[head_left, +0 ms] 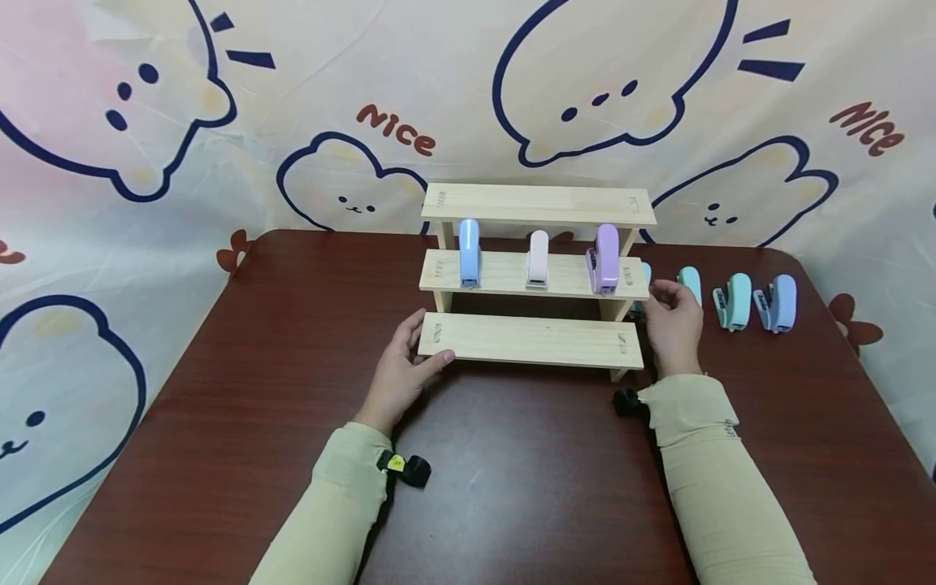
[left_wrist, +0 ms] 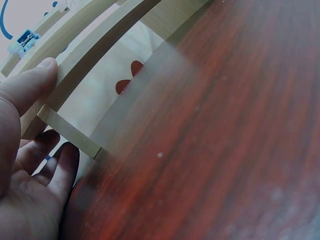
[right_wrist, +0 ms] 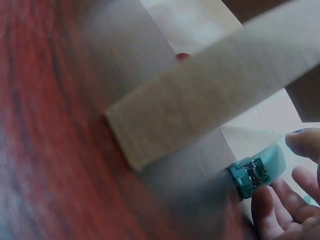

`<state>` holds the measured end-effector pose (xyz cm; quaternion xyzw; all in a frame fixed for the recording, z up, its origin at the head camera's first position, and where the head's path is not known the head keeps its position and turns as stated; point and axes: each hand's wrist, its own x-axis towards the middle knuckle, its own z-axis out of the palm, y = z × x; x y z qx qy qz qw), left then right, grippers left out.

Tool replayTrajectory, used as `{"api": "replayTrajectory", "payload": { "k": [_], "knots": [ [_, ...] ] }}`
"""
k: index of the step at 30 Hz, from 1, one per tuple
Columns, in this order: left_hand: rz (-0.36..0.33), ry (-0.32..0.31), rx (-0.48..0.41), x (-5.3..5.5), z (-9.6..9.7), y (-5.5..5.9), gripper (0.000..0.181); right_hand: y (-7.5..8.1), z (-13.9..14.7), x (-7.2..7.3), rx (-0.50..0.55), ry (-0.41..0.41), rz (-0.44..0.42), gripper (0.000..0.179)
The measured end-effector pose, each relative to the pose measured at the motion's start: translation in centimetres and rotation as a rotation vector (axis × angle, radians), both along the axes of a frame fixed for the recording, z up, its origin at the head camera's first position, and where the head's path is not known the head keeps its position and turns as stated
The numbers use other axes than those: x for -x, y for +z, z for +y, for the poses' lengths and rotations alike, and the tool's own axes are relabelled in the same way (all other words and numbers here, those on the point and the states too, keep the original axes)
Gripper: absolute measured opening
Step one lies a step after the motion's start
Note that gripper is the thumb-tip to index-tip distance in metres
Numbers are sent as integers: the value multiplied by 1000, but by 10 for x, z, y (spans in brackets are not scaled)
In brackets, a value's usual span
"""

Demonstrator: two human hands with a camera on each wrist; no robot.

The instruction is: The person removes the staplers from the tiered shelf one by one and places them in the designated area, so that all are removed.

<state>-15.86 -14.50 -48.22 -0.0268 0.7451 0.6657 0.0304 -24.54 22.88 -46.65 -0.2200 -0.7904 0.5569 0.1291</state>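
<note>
A three-tier wooden display rack [head_left: 530, 340] stands on the table. On its middle tier are a blue stapler [head_left: 470, 253], a white stapler [head_left: 537, 258] and a purple stapler [head_left: 605, 258]. My left hand [head_left: 400, 366] grips the left end of the lowest tier, thumb on its front edge. To the right of the rack, my right hand [head_left: 674, 325] pinches a mint green stapler [right_wrist: 257, 169] between thumb and fingers. That stapler stands upright at the table surface; in the head view the rack and hand partly hide it.
Right of the rack, a second mint stapler [head_left: 690, 283], a third green stapler [head_left: 734, 301] and a blue-grey stapler [head_left: 777, 303] form a row on the dark wooden table [head_left: 512, 479]. A patterned cloth [head_left: 453, 65] hangs behind the table.
</note>
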Motion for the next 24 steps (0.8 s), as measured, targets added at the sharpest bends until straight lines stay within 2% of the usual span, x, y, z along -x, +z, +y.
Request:
{"api": "replayTrajectory", "payload": {
  "k": [4, 15, 24],
  "knots": [
    [0, 1, -2, 0, 0, 0, 88, 2, -1, 0, 61, 14, -5, 47],
    [-15, -1, 1, -1, 0, 2, 88, 3, 0, -2, 62, 41, -19, 62],
    [-19, 2, 2, -1, 0, 2, 88, 2, 1, -2, 77, 50, -30, 67]
  ]
}}
